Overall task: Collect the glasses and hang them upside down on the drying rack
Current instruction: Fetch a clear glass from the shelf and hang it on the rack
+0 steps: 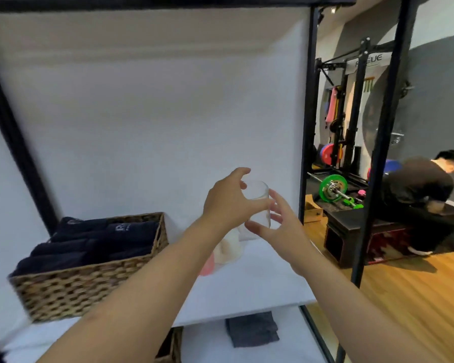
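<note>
Glass [257, 204] sits upright between both hands above the shelf [260, 281]. Left hand [227, 203] curls around its left side, fingers wrapped. Right hand [281, 226] is spread wide, thumb touching the base, fingers just beside the glass.

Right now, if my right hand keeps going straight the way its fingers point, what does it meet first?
The clear drinking glass, held up by the left hand. The right hand is open, fingers reaching up and left toward its lower side, and seems about to touch it, though depth is hard to judge.
</note>
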`<action>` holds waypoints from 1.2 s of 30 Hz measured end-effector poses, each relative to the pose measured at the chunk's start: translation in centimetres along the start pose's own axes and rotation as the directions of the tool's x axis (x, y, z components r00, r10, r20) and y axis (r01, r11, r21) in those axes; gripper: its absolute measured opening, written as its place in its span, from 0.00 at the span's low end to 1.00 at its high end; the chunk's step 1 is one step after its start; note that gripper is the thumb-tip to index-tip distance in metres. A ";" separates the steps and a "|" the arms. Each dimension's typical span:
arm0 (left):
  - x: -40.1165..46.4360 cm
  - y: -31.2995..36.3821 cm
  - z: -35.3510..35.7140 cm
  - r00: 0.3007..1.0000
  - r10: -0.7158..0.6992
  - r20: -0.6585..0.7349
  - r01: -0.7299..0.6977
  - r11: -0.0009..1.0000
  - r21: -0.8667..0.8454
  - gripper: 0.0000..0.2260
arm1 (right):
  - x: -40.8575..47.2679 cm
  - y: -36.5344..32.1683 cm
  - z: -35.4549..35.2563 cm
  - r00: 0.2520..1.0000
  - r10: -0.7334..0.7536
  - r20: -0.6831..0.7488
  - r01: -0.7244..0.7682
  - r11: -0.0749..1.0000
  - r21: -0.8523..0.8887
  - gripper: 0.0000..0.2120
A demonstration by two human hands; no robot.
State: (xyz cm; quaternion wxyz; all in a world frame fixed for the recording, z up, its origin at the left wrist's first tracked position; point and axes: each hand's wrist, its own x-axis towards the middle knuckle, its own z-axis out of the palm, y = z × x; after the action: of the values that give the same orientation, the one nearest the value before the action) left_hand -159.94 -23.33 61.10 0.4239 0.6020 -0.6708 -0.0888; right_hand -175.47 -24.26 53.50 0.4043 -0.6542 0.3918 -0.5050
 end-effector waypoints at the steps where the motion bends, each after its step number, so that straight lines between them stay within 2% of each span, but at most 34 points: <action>1: -1.1 0.7 -1.4 1.000 -0.013 -0.012 0.014 1.000 0.011 0.42 | -0.8 -1.1 0.7 1.000 -0.022 0.020 0.022 1.000 0.017 0.46; 6: -6.4 2.6 -8.8 0.994 -0.073 -0.087 0.077 0.996 0.054 0.42 | -4.4 -6.8 4.8 0.984 -0.084 0.156 0.070 0.993 0.093 0.41; 14: -15.5 2.0 -21.1 0.970 -0.139 -0.200 0.158 0.984 0.079 0.42 | -10.1 -14.0 14.6 0.932 -0.217 0.289 0.152 0.961 0.231 0.35; 18: -21.3 0.5 -27.5 0.961 -0.148 -0.232 0.178 0.977 0.116 0.41 | -13.4 -16.9 21.1 0.885 -0.241 0.399 0.128 0.949 0.288 0.36; 21: -26.5 -1.3 -32.7 0.953 -0.139 -0.269 0.165 0.983 0.077 0.38 | -15.9 -19.3 26.4 0.868 -0.231 0.439 0.118 0.956 0.270 0.34; 24: -32.1 -3.6 -38.1 0.917 -0.170 -0.361 0.190 0.982 0.020 0.32 | -18.3 -21.3 31.7 0.857 -0.233 0.460 0.103 0.952 0.289 0.41; 28: -38.9 -6.7 -45.1 0.850 -0.251 -0.463 0.292 0.956 0.017 0.26 | -21.4 -24.2 38.5 0.814 -0.268 0.515 0.075 0.928 0.364 0.36; 32: -43.8 -9.5 -51.6 0.784 -0.297 -0.544 0.387 0.920 0.055 0.24 | -23.8 -26.9 45.5 0.772 -0.297 0.562 0.041 0.906 0.422 0.39; 36: -46.8 -12.8 -56.6 0.726 -0.334 -0.602 0.457 0.887 0.059 0.24 | -25.0 -28.5 51.8 0.725 -0.317 0.611 0.017 0.895 0.445 0.47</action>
State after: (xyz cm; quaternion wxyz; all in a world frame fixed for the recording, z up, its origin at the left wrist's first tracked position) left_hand -116.23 36.83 66.81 0.5137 0.7695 -0.3714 0.0775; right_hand -126.39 16.06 62.79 0.5969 -0.7249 0.0432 -0.3412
